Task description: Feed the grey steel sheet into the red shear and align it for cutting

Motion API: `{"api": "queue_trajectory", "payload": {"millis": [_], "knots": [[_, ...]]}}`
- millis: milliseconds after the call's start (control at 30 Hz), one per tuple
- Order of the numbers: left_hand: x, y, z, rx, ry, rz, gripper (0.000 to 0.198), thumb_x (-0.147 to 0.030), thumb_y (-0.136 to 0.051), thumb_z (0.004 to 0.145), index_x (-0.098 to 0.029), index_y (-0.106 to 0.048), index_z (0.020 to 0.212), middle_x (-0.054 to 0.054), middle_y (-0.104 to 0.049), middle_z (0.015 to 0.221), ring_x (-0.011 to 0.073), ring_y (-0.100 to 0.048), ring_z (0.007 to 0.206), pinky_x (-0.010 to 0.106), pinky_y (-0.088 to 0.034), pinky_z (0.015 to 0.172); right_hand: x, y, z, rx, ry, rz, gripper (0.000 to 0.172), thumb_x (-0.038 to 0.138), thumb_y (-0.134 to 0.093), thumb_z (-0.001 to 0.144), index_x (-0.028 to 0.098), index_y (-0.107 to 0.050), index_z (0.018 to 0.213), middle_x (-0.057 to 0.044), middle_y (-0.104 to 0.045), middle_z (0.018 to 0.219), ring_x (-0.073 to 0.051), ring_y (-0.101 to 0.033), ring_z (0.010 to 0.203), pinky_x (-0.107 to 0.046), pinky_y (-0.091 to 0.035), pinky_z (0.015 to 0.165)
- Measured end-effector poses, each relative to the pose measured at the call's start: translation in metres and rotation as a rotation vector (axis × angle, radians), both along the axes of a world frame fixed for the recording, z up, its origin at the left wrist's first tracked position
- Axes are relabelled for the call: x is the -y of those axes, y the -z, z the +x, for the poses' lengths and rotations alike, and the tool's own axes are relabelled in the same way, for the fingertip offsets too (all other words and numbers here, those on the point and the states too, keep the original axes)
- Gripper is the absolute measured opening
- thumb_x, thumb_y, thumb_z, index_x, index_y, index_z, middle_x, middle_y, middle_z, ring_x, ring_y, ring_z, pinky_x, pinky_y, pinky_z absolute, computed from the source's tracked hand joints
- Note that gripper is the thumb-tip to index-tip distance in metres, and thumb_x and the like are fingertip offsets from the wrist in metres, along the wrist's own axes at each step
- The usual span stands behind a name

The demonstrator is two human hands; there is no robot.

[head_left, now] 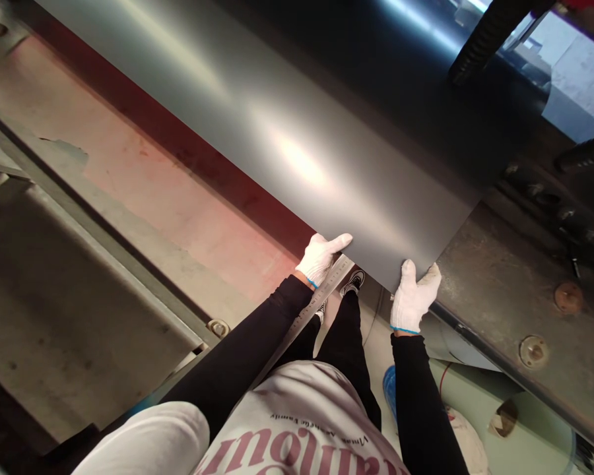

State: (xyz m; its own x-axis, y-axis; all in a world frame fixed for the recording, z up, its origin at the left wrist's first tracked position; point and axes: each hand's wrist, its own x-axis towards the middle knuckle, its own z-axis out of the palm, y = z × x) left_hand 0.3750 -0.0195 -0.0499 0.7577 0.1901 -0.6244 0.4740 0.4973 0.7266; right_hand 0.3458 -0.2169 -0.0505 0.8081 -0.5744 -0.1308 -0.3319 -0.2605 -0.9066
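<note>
Right at the near edge of the grey metal sheet, fingers of the left hand together and flat along the rim, fingers of the right hand spread around the corner, thumb apart, any real grip hidden by white gloves. Sheet lying across a red-stained steel bed: probably stiff, fairly heavy, slick and sharp-edged, best taken by that edge, hands wide. Just beside that left hand, a steel ruler, markings too small to read. Far end cut off by the frame; underside out of sight.
</note>
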Motion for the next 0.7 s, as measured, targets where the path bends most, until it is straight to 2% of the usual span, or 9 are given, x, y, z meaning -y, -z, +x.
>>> {"api": "queue_trajectory", "payload": {"millis": [267,367,467,533,600,633,700], "knots": [[0.0,-0.003,0.002,0.008,0.024,-0.025,0.053,-0.041,-0.097,0.063,-0.013,-0.066,0.097,0.005,-0.065,0.078,0.0227,-0.064,0.083,0.044,-0.055,0.085,-0.003,0.0,0.0,0.008,0.016,0.024,0.078,0.055,-0.063,0.09,0.012,-0.038,0.148,-0.017,-0.053,0.146,-0.024,-0.059,0.127,-0.043,-0.046,0.114],[0.0,-0.002,0.001,0.006,0.021,-0.023,0.054,-0.041,-0.097,0.062,-0.013,-0.066,0.095,0.005,-0.065,0.077,0.0233,-0.064,0.083,0.044,-0.056,0.086,-0.001,-0.003,0.0,-0.058,0.016,-0.057,0.078,0.057,-0.062,0.09,0.011,-0.039,0.149,-0.017,-0.052,0.148,-0.026,-0.057,0.129,-0.042,-0.044,0.115],[0.0,0.001,0.001,-0.002,0.001,-0.005,0.055,-0.042,-0.098,0.06,-0.015,-0.066,0.095,0.004,-0.065,0.079,0.0233,-0.065,0.085,0.045,-0.057,0.088,0.01,-0.022,-0.001,-0.285,-0.091,-0.282,0.079,0.062,-0.058,0.092,0.015,-0.038,0.152,-0.018,-0.06,0.139,-0.032,-0.059,0.126,-0.048,-0.046,0.111],[0.0,0.004,0.001,-0.005,-0.013,0.009,0.056,-0.043,-0.098,0.059,-0.015,-0.065,0.095,0.004,-0.065,0.08,0.0233,-0.065,0.086,0.045,-0.057,0.088,0.021,-0.043,-0.002,-0.546,-0.271,-0.521,0.083,0.068,-0.052,0.094,0.016,-0.034,0.157,-0.02,-0.069,0.12,-0.039,-0.066,0.111,-0.057,-0.051,0.099],[0.0,0.005,0.001,-0.011,-0.021,0.023,0.057,-0.043,-0.099,0.058,-0.015,-0.064,0.094,0.004,-0.065,0.081,0.0236,-0.065,0.088,0.044,-0.057,0.088,0.029,-0.064,0.0,-0.711,-0.422,-0.775,0.083,0.07,-0.045,0.097,0.015,-0.033,0.158,-0.022,-0.07,0.107,-0.042,-0.069,0.096,-0.059,-0.054,0.085],[0.0,0.006,0.001,-0.017,-0.021,0.032,0.058,-0.043,-0.099,0.057,-0.016,-0.064,0.094,0.004,-0.065,0.08,0.0237,-0.065,0.088,0.044,-0.057,0.088,0.03,-0.072,0.003,-0.701,-0.464,-0.89,0.079,0.067,-0.045,0.098,0.016,-0.035,0.157,-0.022,-0.069,0.109,-0.042,-0.068,0.096,-0.058,-0.055,0.083],[0.0,0.007,0.001,-0.033,-0.016,0.06,0.059,-0.045,-0.099,0.057,-0.016,-0.063,0.094,0.004,-0.065,0.081,0.0236,-0.064,0.088,0.043,-0.056,0.087,0.027,-0.078,0.012,-0.502,-0.543,-1.046,0.065,0.056,-0.048,0.1,0.018,-0.043,0.153,-0.022,-0.063,0.125,-0.04,-0.063,0.112,-0.055,-0.053,0.093]]}}
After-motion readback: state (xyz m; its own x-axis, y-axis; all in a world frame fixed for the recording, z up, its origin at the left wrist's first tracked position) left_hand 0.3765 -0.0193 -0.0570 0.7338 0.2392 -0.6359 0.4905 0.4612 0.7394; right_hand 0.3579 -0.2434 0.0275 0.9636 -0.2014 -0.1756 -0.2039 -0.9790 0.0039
